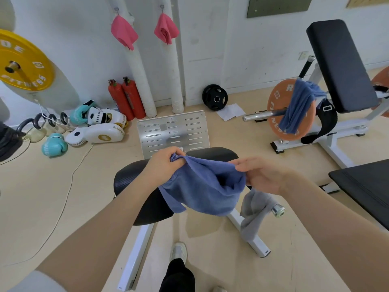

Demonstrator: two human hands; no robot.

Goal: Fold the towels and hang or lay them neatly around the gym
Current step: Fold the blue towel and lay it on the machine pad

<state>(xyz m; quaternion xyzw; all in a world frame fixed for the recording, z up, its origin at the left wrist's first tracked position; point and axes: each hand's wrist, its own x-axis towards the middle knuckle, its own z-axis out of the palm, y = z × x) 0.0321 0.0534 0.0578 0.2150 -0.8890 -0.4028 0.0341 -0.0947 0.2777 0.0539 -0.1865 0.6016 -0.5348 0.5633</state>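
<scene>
Holding blue towel (202,188) bunched above the black seat pad (147,199) front edge; left hand (166,163) pinched one corner, right hand (265,175) gripped the other side.
Risk: loose middle sagged, fold could skew or slip. Counted: two pink towels (124,31), two blue, one grey towel (252,209).

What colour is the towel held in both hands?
Blue; the towel shows best in the head view, held by the left hand and right hand.
</scene>
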